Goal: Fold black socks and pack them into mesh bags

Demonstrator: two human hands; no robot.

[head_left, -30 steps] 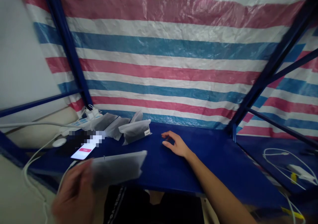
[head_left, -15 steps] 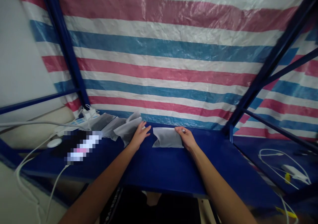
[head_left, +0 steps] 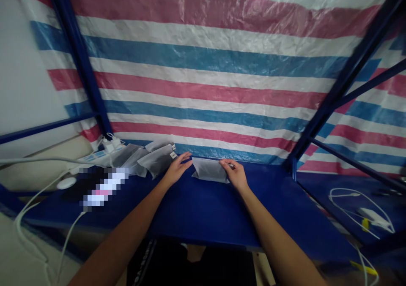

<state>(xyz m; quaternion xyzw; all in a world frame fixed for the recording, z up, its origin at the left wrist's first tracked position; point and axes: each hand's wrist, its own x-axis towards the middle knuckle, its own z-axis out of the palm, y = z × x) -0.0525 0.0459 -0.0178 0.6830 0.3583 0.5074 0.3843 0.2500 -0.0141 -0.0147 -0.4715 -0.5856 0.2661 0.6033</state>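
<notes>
Right hand has frosted pouch by its top right corner, thumb and fingertips clamped on it; pouch sits toward the back edge of blue desk. Contents unreadable through the frosting. Left hand just left of that pouch, fingers slightly apart, contact unclear. Further left of it: overlapping pouches, two white labels showing, contents also unclear, then lit phone.
</notes>
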